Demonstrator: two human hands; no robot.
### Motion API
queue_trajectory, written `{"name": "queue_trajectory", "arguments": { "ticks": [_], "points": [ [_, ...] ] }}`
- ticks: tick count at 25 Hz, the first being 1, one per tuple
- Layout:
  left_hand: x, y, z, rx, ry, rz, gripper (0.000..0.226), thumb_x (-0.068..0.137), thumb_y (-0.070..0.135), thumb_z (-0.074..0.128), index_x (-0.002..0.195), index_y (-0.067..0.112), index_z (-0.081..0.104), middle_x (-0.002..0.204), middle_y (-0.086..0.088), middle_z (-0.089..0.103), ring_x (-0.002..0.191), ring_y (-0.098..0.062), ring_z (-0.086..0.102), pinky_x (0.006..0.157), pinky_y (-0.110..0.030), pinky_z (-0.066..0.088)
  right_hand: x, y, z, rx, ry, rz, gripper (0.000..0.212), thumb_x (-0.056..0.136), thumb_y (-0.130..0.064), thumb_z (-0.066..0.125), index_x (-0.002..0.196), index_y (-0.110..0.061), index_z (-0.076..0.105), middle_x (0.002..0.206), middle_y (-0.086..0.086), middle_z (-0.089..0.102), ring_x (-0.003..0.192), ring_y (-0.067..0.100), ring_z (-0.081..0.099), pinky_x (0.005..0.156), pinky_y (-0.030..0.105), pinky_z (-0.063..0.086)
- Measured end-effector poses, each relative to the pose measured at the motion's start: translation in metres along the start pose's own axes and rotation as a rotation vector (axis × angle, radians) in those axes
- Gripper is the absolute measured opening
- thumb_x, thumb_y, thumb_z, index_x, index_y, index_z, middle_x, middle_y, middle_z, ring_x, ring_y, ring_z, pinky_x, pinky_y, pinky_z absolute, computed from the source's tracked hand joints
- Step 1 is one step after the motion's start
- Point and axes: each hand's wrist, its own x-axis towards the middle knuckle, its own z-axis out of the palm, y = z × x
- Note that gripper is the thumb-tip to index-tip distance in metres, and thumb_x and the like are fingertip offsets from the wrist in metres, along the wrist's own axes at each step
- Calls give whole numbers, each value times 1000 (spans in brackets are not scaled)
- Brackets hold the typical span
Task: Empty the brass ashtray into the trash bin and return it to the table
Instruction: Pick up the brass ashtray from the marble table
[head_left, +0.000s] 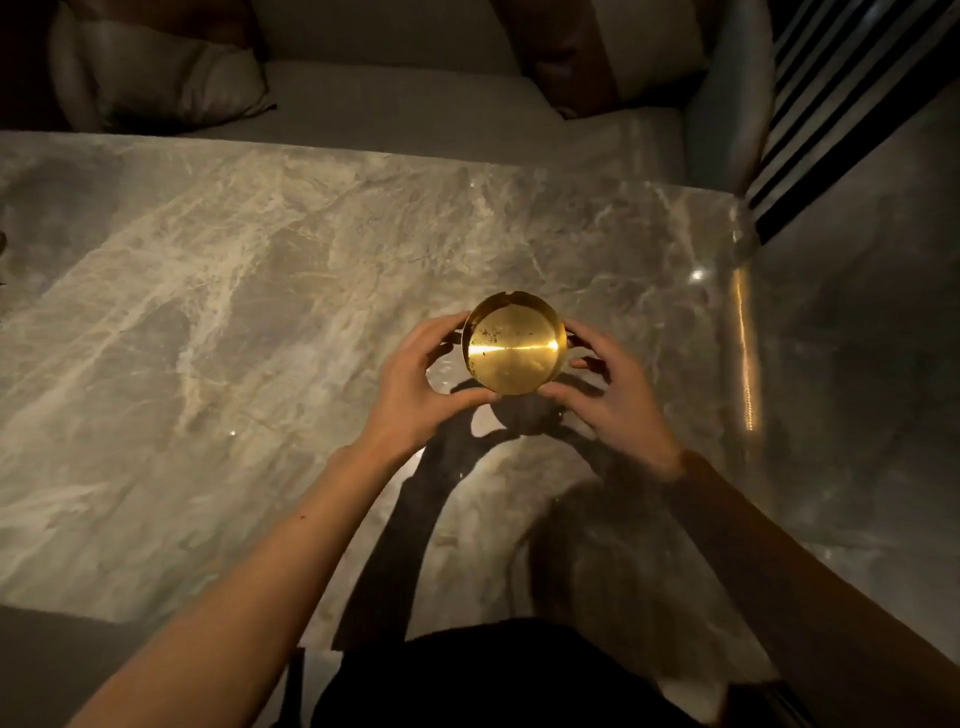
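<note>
A round brass ashtray (513, 349) is held above the grey marble table (208, 322), its shadow falling on the stone just below it. Its shiny inside holds only a few dark specks near the left wall, and a notch shows in the far rim. My left hand (415, 384) grips its left side, thumb under the near rim. My right hand (613, 395) grips the right side in the same way. No trash bin is in view.
A sofa seat (395, 98) with cushions (156, 78) runs along the table's far edge. A dark slatted panel (841, 104) stands at the upper right. The table's right edge (743, 338) glints; darker floor lies beyond it.
</note>
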Motion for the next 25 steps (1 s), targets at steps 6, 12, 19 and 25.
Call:
{"name": "queue_trajectory", "arguments": {
  "ticks": [6, 12, 19, 25],
  "points": [
    [-15, 53, 84, -121, -2, -98, 86, 58, 27, 92, 135, 21, 55, 129, 12, 61, 122, -2, 57, 106, -19, 43, -40, 21, -82, 88, 0, 48, 70, 71, -14, 84, 127, -36, 49, 130, -18, 54, 117, -5, 54, 90, 12, 47],
    [-6, 63, 110, -281, -82, -128, 83, 55, 18, 91, 130, 18, 57, 129, 2, 63, 126, -10, 58, 112, -30, 42, -54, 32, -106, 103, 72, 69, 88, 64, -17, 88, 138, -27, 42, 129, -8, 53, 121, 13, 55, 99, 29, 49],
    [10, 59, 121, -432, -286, -123, 79, 59, 10, 86, 132, 16, 56, 133, -9, 57, 130, -17, 55, 115, -33, 39, -80, 29, -130, 121, 91, 121, 74, 69, -22, 85, 135, -20, 51, 137, 3, 54, 127, 17, 54, 103, 40, 49],
    [8, 64, 143, -435, -337, -169, 81, 62, 8, 84, 136, 17, 51, 130, 9, 65, 130, -12, 56, 115, -36, 39, -92, 41, -153, 59, 115, 163, 85, 64, -21, 85, 138, -8, 43, 129, 9, 60, 117, 17, 62, 99, 41, 53]
  ]
}}
